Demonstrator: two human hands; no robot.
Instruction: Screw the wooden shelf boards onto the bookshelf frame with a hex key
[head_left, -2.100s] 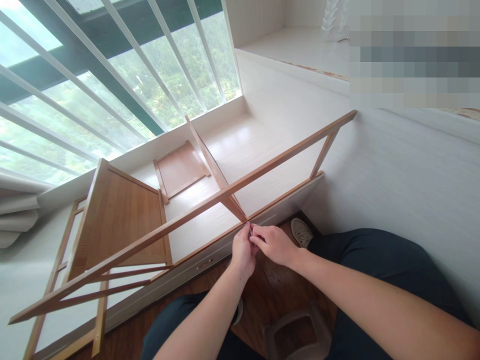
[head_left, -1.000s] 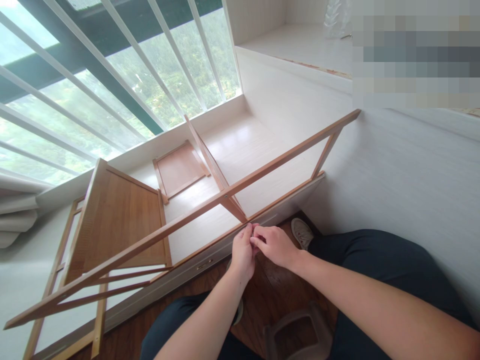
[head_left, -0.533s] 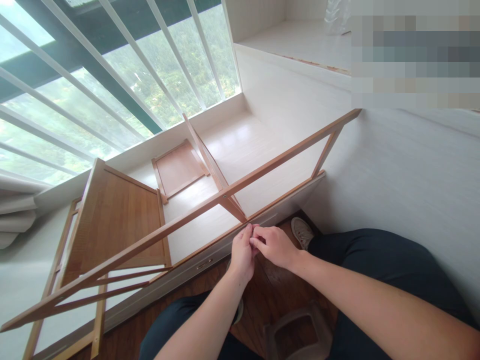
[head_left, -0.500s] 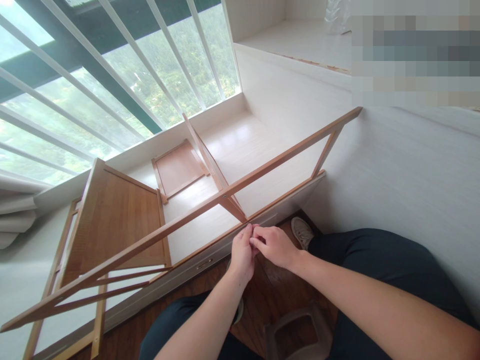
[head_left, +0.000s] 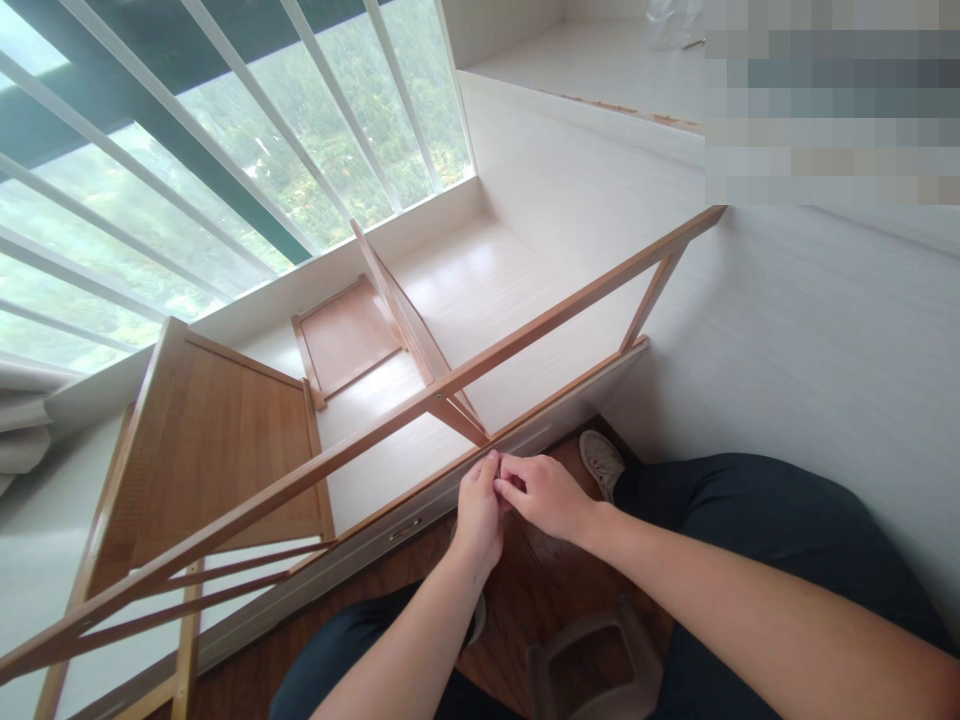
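Left hand point(head_left: 478, 505) and right hand point(head_left: 541, 493) pinched together at wooden frame point(head_left: 420, 405) joint | whatever's pinched is hidden | risk: small fastener slips, frame tips sideways

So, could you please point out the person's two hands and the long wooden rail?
left hand point(head_left: 478, 508), head view, back of the hand.
right hand point(head_left: 541, 493), head view, knuckles.
long wooden rail point(head_left: 570, 308), head view, upper face, right half.

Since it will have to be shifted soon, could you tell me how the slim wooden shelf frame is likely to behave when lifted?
The slim wooden shelf frame probably lifts lightly, being mostly thin rails. It may rack or flex, since a separate brown panel lies unattached. Both hands pinch at one joint, perhaps not yet tight.
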